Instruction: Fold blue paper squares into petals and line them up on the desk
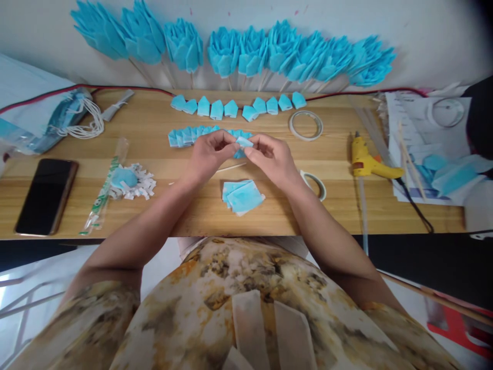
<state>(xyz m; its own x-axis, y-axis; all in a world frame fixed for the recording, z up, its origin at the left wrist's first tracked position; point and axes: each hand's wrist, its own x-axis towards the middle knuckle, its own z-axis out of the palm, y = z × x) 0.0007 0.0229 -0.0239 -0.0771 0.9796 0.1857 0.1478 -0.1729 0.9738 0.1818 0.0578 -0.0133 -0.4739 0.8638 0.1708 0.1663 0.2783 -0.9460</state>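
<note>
Over a wooden bench (154, 205), the left hand (210, 154) and right hand (271, 159) meet, hiding part of a row of folded blue pieces (188, 136) behind them. Both pinch one small blue piece (244, 142) between their fingertips, which cover most of its shape.

A pale wooden table (154, 154) stands against a plain white wall (423, 31)

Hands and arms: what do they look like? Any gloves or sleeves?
No gloves: the left hand and right hand are bare, with no ring, watch or bracelet showing. The forearms are bare too. Short sleeves begin above the elbows, part of a top with a blotchy cream, ochre and grey print.
</note>
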